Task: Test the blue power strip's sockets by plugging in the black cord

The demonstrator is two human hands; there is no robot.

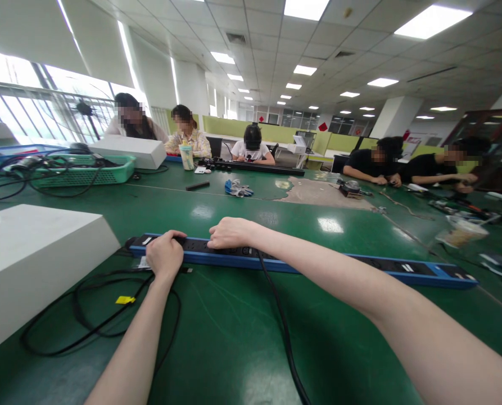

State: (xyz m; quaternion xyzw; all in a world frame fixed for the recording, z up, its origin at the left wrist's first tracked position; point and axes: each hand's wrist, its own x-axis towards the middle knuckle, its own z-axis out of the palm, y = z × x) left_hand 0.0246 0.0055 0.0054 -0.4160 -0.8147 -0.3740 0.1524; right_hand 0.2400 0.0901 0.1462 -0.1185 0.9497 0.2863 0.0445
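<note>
A long blue-and-black power strip (234,260) lies across the green table in front of me, with a row of sockets along its top. My left hand (165,255) is closed around it near its left end. Over the sockets just to the right, my right hand (230,232) is closed with its fingers pointing down; whatever it may hold is hidden under it. A thick black cable (279,304) runs from the strip beside my right wrist towards me. My right forearm covers part of the strip.
A white box (35,259) stands at the left, beside looped black cables with a yellow tag (125,300). Farther off are a green basket (86,173) of cables, gloves (238,189) and a cup (187,157). Several people sit around the table's far side.
</note>
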